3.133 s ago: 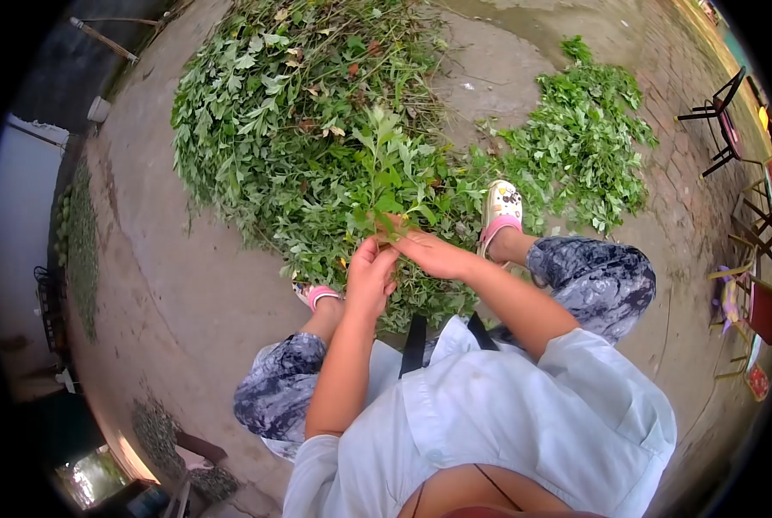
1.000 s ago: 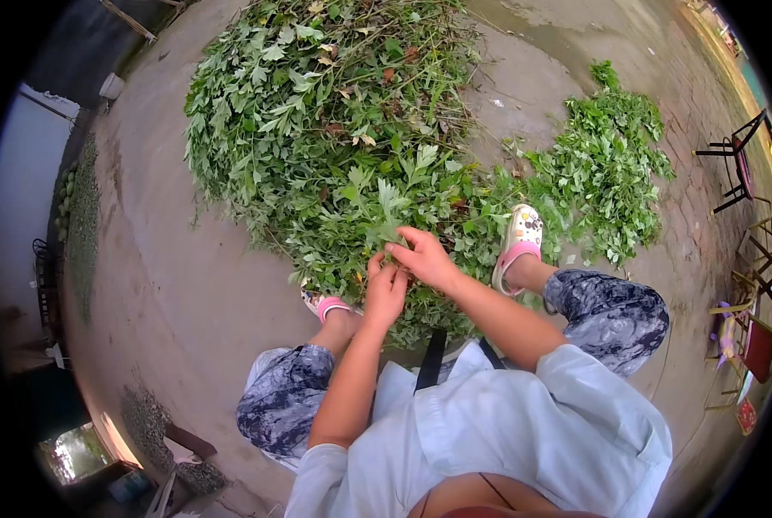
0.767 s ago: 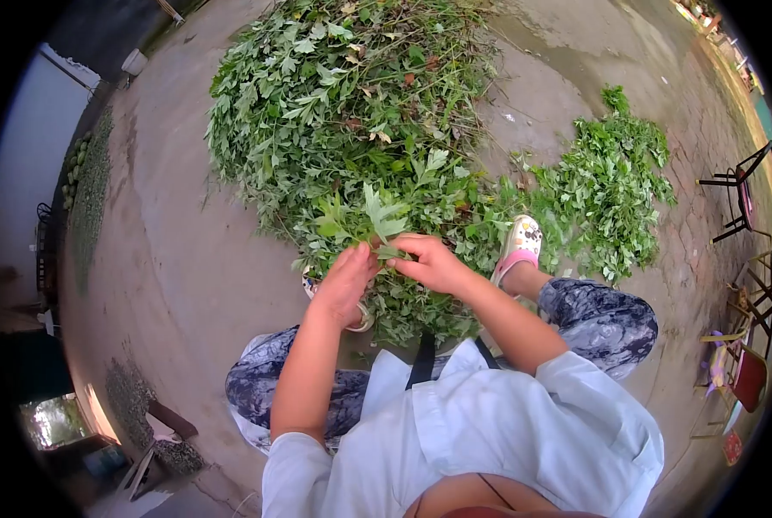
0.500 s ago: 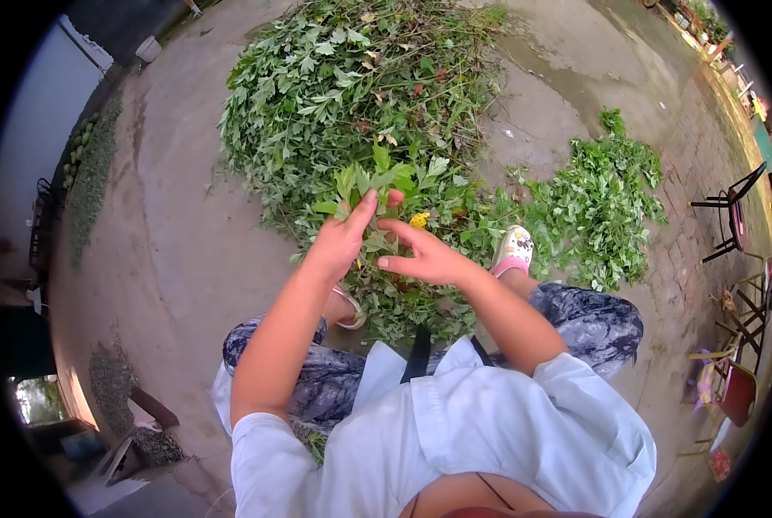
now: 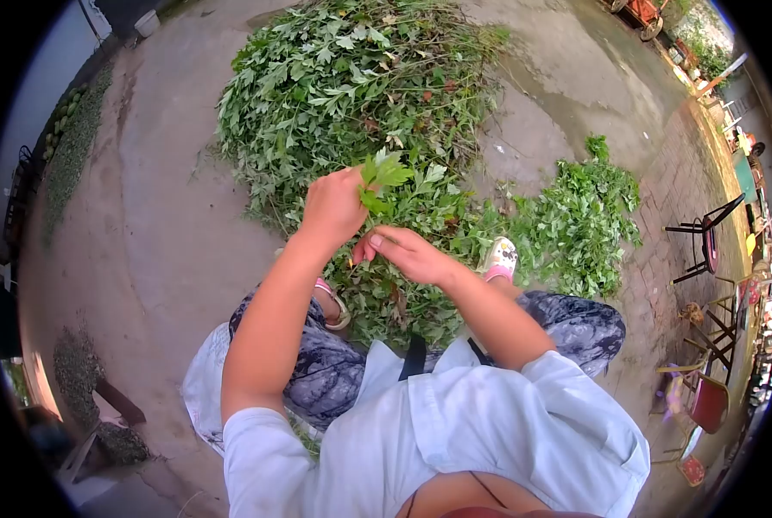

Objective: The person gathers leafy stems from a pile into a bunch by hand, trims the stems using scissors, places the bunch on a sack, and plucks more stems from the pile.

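My left hand [image 5: 334, 207] is closed around a bright green leafy sprig [image 5: 388, 171], whose lobed leaves stick out past the fingers. Just below it, my right hand [image 5: 408, 254] pinches with thumb and fingers, at what seems to be the sprig's lower stem; that part is mostly hidden. Both hands are over loose leaves and stems [image 5: 403, 306] between my feet. Beyond them rises a large heap of cut leafy stems [image 5: 317, 104]. A smaller pile of green leaves [image 5: 589, 220] lies to the right.
My shoe [image 5: 501, 256] stands between the leaf piles. Along the right side are a dark chair [image 5: 708, 239] and a red-seated chair [image 5: 708, 404]. A white bucket [image 5: 148, 23] stands at the far left, by the wall. Grey-green plant matter [image 5: 77, 160] lies along the left edge.
My left hand has turned and closed round the sprig. My right hand, apart and spread before, has come in under it and pinched. The yellow bit near the hands no longer shows there.
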The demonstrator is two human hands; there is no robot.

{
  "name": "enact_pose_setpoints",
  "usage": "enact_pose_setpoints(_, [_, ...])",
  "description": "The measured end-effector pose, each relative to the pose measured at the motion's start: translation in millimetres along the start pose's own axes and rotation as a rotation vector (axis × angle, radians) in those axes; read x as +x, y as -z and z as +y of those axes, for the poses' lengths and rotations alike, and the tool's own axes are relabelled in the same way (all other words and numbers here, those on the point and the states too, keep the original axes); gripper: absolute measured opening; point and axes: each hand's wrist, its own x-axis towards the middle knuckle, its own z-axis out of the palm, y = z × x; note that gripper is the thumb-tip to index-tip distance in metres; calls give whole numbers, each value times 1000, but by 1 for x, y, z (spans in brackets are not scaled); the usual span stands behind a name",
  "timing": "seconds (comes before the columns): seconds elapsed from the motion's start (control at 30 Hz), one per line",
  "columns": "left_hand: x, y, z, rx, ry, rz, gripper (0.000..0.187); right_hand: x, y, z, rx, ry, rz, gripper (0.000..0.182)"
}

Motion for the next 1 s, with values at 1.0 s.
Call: enact_pose_setpoints(1.0, [-13,-28,-2,-930,681,-687,50,-15,16,5,-150,-120,217,27])
